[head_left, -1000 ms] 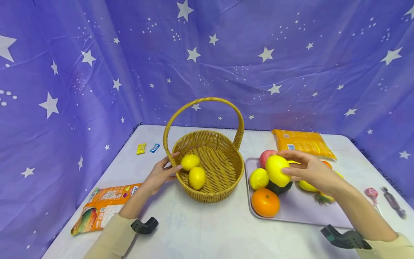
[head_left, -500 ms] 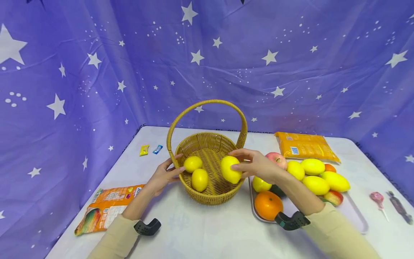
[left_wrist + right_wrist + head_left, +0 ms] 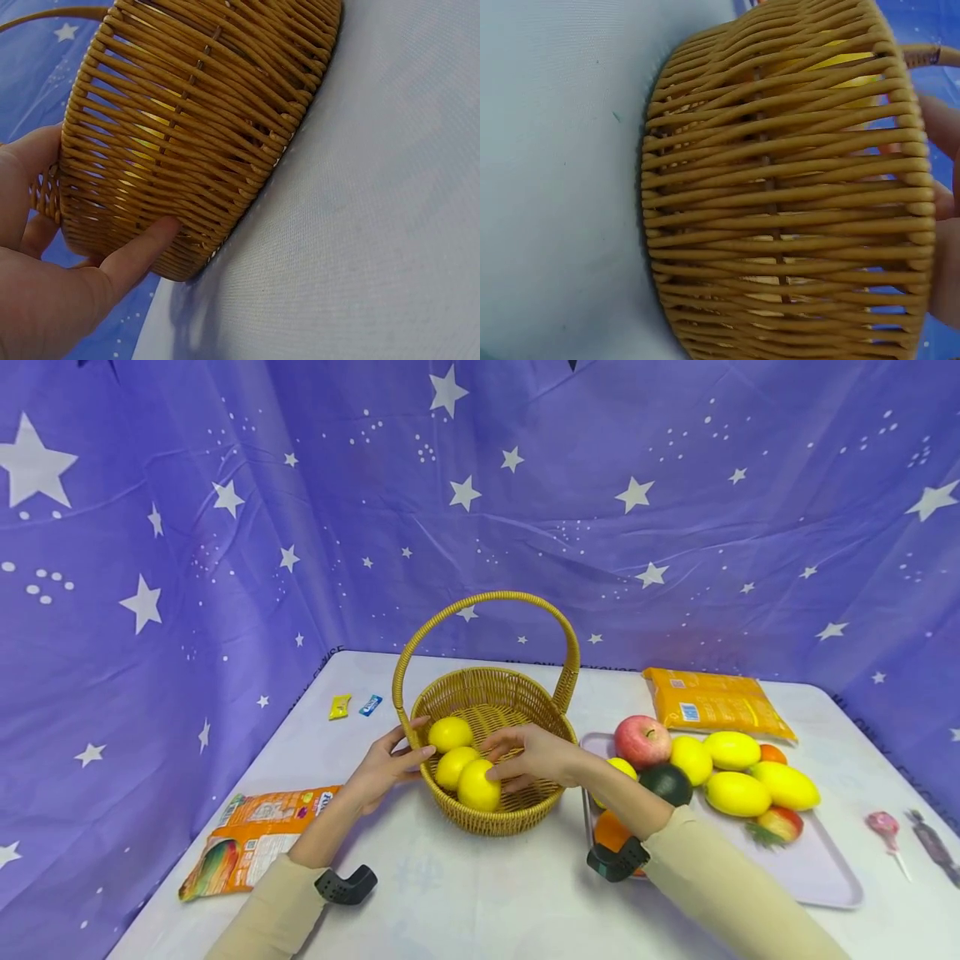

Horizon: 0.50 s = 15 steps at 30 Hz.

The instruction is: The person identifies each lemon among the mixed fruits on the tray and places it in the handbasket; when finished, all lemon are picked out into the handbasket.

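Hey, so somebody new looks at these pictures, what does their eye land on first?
Probably the golden basket near the middle of the head view, its handle arching up and three yellow fruits grouped inside toward the left, between the two hands. Next might come the tray at right, with bright fruit on it. Behind hangs a purple cloth with white stars.

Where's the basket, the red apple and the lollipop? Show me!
Basket point(image 3: 482, 688): head view, on the inside of its back wall.
Red apple point(image 3: 642, 742): head view, on the middle of its skin.
Lollipop point(image 3: 882, 824): head view, on its round pink top.
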Available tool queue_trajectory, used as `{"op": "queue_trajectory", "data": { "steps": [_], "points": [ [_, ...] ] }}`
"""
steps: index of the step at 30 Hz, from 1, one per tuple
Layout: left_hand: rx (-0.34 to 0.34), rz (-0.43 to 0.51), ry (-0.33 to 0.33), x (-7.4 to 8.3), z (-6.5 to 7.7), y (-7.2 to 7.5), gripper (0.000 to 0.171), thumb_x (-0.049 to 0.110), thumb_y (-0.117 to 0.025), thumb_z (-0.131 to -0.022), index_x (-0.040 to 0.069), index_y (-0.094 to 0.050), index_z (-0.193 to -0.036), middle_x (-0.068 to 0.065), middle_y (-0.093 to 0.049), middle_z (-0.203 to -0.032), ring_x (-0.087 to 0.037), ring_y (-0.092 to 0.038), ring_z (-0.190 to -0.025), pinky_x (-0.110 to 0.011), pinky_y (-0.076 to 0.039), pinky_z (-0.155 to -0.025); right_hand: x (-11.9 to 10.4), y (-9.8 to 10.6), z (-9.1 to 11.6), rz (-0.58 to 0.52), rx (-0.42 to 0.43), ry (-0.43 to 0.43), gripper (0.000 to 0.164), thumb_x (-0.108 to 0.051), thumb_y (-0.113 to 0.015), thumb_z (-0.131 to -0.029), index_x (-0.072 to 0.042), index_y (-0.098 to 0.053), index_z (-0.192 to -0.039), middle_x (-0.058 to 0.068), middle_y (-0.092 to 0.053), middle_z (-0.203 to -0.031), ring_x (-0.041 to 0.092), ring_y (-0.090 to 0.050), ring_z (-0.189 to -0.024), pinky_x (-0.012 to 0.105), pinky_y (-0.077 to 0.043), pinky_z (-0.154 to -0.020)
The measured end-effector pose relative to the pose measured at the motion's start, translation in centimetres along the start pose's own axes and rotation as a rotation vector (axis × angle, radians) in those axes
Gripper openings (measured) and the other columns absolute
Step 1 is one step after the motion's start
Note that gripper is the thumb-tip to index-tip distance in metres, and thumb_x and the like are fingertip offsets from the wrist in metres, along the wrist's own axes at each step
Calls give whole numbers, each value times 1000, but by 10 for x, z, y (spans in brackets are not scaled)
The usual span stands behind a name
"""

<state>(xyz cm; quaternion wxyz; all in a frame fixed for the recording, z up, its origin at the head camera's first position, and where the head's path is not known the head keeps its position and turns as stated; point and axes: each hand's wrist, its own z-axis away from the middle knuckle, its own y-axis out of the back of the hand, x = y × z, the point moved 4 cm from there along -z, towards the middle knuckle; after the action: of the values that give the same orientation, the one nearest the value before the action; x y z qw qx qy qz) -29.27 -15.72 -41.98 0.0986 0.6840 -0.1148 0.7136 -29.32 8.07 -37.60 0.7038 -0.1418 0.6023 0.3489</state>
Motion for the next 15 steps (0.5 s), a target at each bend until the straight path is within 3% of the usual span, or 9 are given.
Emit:
{"op": "queue_trajectory", "data": {
  "steps": [4,10,15],
  "points": [
    [-3,-3,0,0,0,0,63,14,-61,-97,8,-30,-151,-23,-30,-150,-38,-40,-132,-43,-52,-93,2,-3,-10,-52,-1,-9,43,-3,-69,-89,3,-55,-129,21,-57,-116,26,-66,-91,48,-55,-84],
    [0,-14,9,-1,0,0,62,14,-61,-97,9,-32,-151,-23,-29,-150,-38,-39,-132,-43,-52,-93,9,-15,-20,30,-19,-49,34,-9,-72,-88,1,-62,-119,12,-64,-99,19,-65,-85,45,-56,-84],
    [3,-16,3,0,0,0,61,14,-61,-97,9,-32,-151,-23,-31,-150,-38,-40,-132,-44,-51,-93,9,-18,-21,53,-31,-43,32,-12,-72,-88,0,-64,-118,10,-64,-102,19,-64,-86,42,-57,-81]
  ]
}}
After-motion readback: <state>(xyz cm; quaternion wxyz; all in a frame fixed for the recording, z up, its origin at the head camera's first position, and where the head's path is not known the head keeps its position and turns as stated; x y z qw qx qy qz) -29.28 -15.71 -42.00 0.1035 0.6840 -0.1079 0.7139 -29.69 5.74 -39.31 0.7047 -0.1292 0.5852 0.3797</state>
